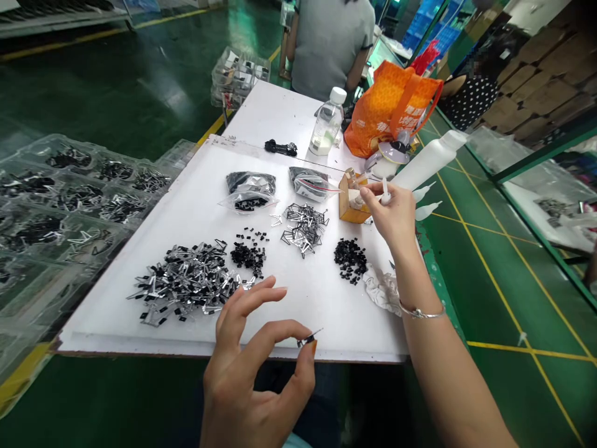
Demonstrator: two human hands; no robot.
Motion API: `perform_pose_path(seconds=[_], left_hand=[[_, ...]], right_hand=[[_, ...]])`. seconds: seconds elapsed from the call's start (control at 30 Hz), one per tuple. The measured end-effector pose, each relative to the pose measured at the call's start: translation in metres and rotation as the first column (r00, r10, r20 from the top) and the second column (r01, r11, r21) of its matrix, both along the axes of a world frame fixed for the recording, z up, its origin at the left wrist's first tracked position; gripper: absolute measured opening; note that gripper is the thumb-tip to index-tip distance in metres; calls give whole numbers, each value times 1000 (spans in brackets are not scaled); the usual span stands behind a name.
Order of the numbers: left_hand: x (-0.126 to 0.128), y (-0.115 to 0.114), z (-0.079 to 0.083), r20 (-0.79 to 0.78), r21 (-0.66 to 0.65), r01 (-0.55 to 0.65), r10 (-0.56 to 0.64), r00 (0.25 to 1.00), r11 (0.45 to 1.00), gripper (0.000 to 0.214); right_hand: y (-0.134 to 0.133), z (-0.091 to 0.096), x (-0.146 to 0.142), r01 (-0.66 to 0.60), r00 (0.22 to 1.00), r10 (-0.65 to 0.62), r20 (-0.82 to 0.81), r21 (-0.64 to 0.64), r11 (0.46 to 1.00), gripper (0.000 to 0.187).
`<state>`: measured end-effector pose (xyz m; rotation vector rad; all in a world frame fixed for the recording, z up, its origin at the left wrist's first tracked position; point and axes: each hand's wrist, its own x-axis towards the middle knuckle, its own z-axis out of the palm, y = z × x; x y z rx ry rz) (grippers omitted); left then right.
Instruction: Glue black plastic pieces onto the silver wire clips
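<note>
- left hand: nearly closed, thumb and forefinger pinching small metal-and-black clip, lower centre of frame
- clip looks light, stiff, easy to drop; best held by its black end
- right hand: curled round white squeeze bottle, right of frame, nozzle pointing left

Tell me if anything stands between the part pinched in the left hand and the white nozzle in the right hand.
Nothing raised does. Only a low heap of black pieces lies on the white board, roughly under the line from the part in the left hand to the white nozzle in the right hand.
</note>
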<state>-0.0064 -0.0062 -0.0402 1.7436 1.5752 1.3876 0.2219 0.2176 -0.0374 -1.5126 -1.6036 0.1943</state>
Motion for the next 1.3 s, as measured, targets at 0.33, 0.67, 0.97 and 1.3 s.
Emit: perform_pose_path(seconds=[0.33, 0.67, 0.97, 1.3], left_hand=[[4, 1, 0, 6, 45, -38, 38, 999, 998, 26], [6, 4, -1, -7, 42, -31, 32, 999, 999, 26], [8, 3, 0, -18, 66, -63, 64, 998, 996, 25], [5, 3, 1, -55, 53, -29, 32, 998, 998, 27]], right_hand=[[-45, 19, -8, 208, 968, -162, -192, 251, 945, 32], [-179, 31, -51, -185, 682, 101, -724, -38, 982, 27], [-177, 25, -48, -210, 675, 116, -729, -39, 977, 23], [-167, 30, -43, -238, 695, 156, -702, -19, 971, 25]])
